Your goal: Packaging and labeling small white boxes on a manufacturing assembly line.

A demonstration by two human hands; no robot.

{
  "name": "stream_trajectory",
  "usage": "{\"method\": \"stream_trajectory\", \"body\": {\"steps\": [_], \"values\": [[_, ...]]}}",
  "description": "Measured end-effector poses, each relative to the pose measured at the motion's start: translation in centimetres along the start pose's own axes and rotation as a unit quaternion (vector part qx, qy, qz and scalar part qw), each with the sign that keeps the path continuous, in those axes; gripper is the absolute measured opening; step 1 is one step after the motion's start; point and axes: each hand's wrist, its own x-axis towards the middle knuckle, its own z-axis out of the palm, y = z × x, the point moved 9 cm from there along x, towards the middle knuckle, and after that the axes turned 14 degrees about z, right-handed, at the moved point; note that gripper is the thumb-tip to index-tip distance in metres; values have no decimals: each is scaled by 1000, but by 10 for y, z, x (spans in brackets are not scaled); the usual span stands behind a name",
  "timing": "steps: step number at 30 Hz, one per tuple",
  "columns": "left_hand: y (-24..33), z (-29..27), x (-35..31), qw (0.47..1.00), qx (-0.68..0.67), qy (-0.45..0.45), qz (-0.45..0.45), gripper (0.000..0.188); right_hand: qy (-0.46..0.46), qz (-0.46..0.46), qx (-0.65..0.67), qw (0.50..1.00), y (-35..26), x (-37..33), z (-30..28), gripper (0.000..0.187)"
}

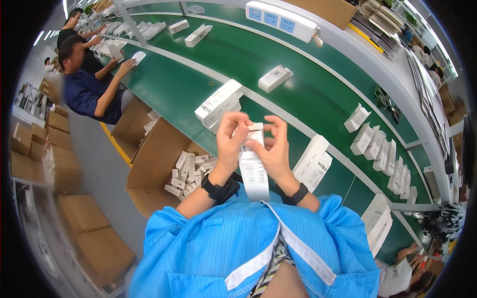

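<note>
In front of my chest a long, narrow white carton (255, 171) stands with its printed, barcoded side toward me. My left hand (232, 141) is closed on its left edge, the fingers bent near the top end. From the other side my right hand (274, 151) grips it, thumb pressed on the printed face. A small flap shows at the top between the fingertips. Beyond my left hand, white cartons (218, 103) lie stacked on the green bench. To the right of my right hand are more white cartons (314, 161).
A large brown box (154, 169) at my left holds many small white cartons (188, 171). Single cartons (275, 78) lie on the green belt (228, 54), with a row (382, 154) at the right. A power strip (280, 19) is above. A co-worker (92, 84) handles cartons at far left.
</note>
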Motion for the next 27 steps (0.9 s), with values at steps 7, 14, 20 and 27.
{"method": "stream_trajectory", "body": {"steps": [7, 14, 20, 27], "values": [[-4, -25, -3, 993, 16, 105, -59, 15, -15, 21, -24, 999, 7, 8, 18, 72], [-10, -38, -6, 985, 23, 146, -94, 14, -29, 46, -17, 998, 16, 15, 24, 72], [-4, -49, 3, 999, 2, 37, 39, 8, -39, 54, -14, 998, 17, 21, 36, 71], [32, -92, 7, 976, 200, 81, 35, 17, 95, 58, -42, 993, 59, 22, -45, 55]]}}
